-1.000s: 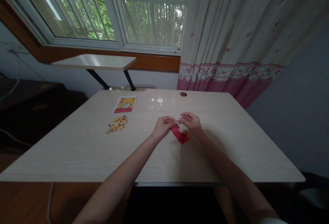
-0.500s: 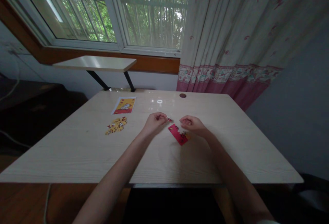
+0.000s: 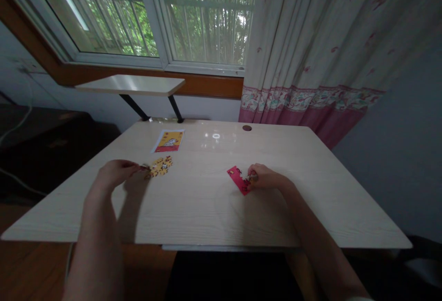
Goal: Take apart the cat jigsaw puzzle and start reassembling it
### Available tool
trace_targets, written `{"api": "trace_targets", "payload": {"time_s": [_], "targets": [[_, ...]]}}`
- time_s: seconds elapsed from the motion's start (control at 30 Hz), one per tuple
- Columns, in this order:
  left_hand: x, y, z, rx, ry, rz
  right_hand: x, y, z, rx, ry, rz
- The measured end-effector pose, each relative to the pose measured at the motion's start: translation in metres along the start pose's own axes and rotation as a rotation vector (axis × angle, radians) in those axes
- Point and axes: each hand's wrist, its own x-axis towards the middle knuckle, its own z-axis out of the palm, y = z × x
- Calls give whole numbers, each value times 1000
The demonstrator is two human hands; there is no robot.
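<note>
A small red joined section of jigsaw [image 3: 237,179] lies on the pale wooden table [image 3: 207,209] right of centre. My right hand [image 3: 265,178] rests beside its right edge, fingers curled, touching it. A heap of loose yellow puzzle pieces [image 3: 159,166] lies to the left. My left hand [image 3: 115,173] is at that heap's left edge, fingers pinched together; whether a piece is between them is too small to tell. A printed picture card [image 3: 168,140], yellow and red, lies flat further back.
A round cable hole [image 3: 247,128] sits at the table's far edge. A small raised shelf [image 3: 129,84] on black brackets stands behind the table under the window. A patterned curtain [image 3: 311,52] hangs at the back right. Dark furniture [image 3: 41,140] stands to the left.
My left hand has swung from beside the red section across to the heap of yellow pieces. My right hand stayed by the red section and settled lower against it.
</note>
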Motion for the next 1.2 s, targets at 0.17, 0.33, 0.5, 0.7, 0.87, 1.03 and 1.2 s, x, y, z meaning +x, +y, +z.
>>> {"api": "trace_targets", "payload": {"time_s": [0.17, 0.33, 0.5, 0.7, 0.87, 1.03, 1.2], "targets": [[7, 2, 12, 65, -243, -28, -3, -2, -2, 68, -22, -2], [-9, 28, 20, 172, -62, 45, -6, -3, -2, 152, -35, -14], [-55, 94, 35, 110, 100, 389, -7, -4, -1, 181, -38, -22], [-116, 181, 79, -43, -163, 747, -7, -7, -2, 178, -43, -22], [-134, 215, 96, 16, -243, 744, -6, -9, -3, 120, -42, -30], [-131, 218, 101, 22, -270, 763, -8, -10, -4, 106, 2, -98], [-120, 210, 101, -25, -314, 709, -6, -8, -1, 218, 72, -84]]}}
